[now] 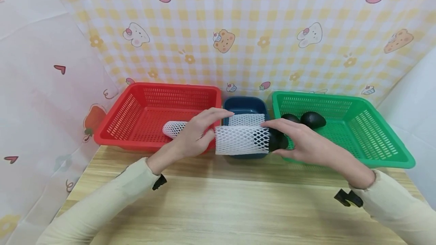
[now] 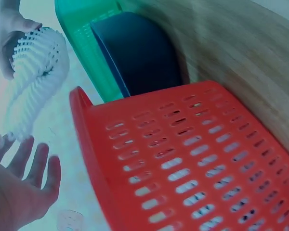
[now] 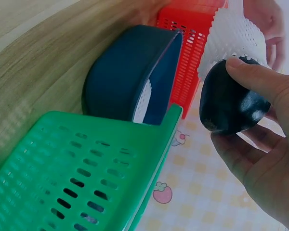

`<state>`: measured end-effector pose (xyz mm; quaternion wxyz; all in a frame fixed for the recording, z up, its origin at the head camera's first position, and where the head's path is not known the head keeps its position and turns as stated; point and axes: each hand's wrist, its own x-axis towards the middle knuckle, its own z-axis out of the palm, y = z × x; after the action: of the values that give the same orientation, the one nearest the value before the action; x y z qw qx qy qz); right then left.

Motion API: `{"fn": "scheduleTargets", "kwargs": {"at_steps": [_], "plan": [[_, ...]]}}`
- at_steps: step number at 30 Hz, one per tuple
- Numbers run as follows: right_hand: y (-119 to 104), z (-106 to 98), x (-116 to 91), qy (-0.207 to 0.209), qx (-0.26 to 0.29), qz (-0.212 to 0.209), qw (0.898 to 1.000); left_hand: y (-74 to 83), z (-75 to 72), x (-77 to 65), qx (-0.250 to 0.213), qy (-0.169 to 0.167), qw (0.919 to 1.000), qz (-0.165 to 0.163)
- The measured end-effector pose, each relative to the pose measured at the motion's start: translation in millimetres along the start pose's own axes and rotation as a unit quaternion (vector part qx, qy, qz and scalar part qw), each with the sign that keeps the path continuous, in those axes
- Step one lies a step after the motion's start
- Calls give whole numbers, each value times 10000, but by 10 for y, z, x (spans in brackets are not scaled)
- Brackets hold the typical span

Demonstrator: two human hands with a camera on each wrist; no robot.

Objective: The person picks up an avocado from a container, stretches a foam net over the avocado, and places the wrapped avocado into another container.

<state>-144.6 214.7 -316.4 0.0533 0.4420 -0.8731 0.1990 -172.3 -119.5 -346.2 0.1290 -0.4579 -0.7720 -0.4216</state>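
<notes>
Head view shows us our right hand [image 1: 306,141] part-closed, thumb and fingers gripping 1 dark avocado [image 1: 278,140] directly to its left. Over the avocado's left end, a white foam net [image 1: 238,140] runs leftward, long axis sideways, to our left hand [image 1: 194,133], fingers loosely spread; we cannot tell whether they pinch it. Our right hand is nearer the avocado.

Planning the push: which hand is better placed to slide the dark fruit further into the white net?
Probably the right hand: it grips the dark fruit by the end outside the white net. The left hand is by the net's other end.
</notes>
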Motion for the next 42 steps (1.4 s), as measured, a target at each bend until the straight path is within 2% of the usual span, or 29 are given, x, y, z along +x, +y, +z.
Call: {"fn": "scheduleTargets", "kwargs": {"at_steps": [4,6,9,13,18,24,31,37,42], "plan": [[-32,12,17,-36,35,112,9999,98,48,39,652,-110,9964,534],[-52,14,30,-78,66,217,9997,140,74,60,1064,-224,9908,808],[-91,11,51,-155,172,394,9990,186,115,94,1549,-427,9814,1047],[-139,17,82,-242,451,551,9972,218,166,130,1961,-636,9724,1091],[-194,29,104,-296,692,700,9947,233,215,163,2357,-619,9650,967],[-245,43,105,-252,798,782,9934,250,249,166,2558,-665,9616,737],[-264,62,93,-156,772,909,9927,267,277,152,2853,-713,9530,728],[-258,86,84,19,907,854,9922,268,288,147,2589,-872,9580,868],[-251,101,70,338,1129,829,9896,259,273,147,2325,-766,9650,938]]}}
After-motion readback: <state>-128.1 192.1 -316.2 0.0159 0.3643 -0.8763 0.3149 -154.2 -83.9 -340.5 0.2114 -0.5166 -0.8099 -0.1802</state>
